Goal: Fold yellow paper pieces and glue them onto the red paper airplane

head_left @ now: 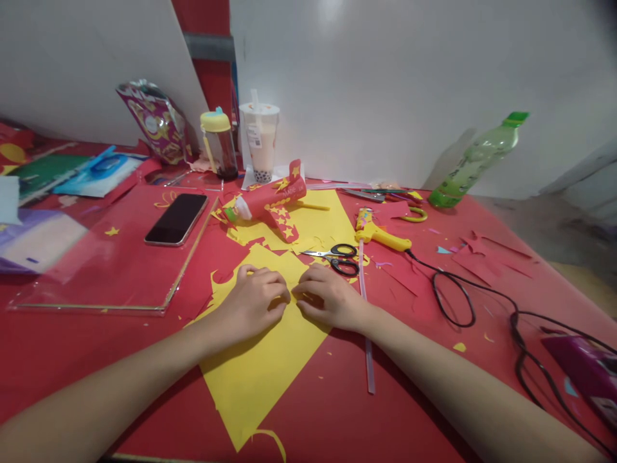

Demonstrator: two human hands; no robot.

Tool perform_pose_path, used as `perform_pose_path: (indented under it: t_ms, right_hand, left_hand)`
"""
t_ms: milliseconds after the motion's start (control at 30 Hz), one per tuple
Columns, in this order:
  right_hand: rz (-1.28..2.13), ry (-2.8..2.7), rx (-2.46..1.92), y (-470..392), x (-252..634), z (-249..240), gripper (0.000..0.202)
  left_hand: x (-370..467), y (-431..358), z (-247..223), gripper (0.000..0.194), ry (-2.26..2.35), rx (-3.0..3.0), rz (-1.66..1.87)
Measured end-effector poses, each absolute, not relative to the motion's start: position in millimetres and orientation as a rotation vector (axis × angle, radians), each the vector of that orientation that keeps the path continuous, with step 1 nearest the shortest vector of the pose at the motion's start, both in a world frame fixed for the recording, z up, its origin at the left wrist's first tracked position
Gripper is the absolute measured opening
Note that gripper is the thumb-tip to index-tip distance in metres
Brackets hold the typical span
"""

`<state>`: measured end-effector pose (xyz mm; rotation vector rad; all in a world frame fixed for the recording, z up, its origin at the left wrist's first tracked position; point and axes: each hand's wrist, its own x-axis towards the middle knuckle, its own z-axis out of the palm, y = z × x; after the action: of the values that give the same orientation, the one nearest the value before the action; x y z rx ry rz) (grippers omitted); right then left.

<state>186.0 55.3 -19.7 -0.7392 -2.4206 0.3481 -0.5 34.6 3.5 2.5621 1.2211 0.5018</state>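
Note:
My left hand (pixel 259 299) and my right hand (pixel 332 296) are close together over a sheet of yellow paper (pixel 260 379), fingertips nearly meeting. Both have curled fingers, with thumb and forefinger drawn together. Whatever is pinched between them, if anything, is too small to make out. Just beyond my right hand lie scissors with black handles (pixel 344 259). Further back, a red paper-covered model plane (pixel 274 199) with yellow stars rests on another yellow sheet (pixel 328 218). A clear glue stick (pixel 367 334) runs beneath my right wrist.
A yellow glue gun (pixel 380 236) with a looping black cable (pixel 463 276) occupies the right side. A phone (pixel 176 219) sits on a clear plastic folder (pixel 96 270) at left. Behind stand a milk tea cup (pixel 260 141), a yellow-lidded bottle (pixel 219 145) and a leaning green bottle (pixel 477 161).

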Motion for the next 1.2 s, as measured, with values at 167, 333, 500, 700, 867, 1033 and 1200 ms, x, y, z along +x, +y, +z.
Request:
perform_pose_path:
  t_ms: [167,333,500,700,867,1033,1200]
  right_hand:
    - [0.354,-2.423,-0.736,55,185,-18,0.012]
    - [0.364,-2.420,-0.730,55,185,-18,0.012]
    - [0.366,-2.420,-0.717,56,185,-17,0.012]
    - [0.370,-2.419,-0.705,56,186,-18,0.012]
    - [0.293,-2.456,-0.709,55,186,-17,0.012]
    - [-0.004,-2.585,-0.705,49,182,-13,0.019]
    - [-0.120,-2.674,-0.801,42,177,-9,0.030]
  left_hand:
    - [1,33,4,0.012,1.257,2.525,0.505]
    - [1,31,5,0.011,1.275,2.519,0.490]
    - [3,31,6,0.012,1.292,2.526,0.467]
    - [3,30,7,0.016,1.287,2.593,0.436]
    - [3,26,10,0.019,1.298,2.633,0.344]
    - [3,25,16,0.022,1.300,2.633,0.171]
    - [4,28,21,0.025,1.263,2.651,0.029]
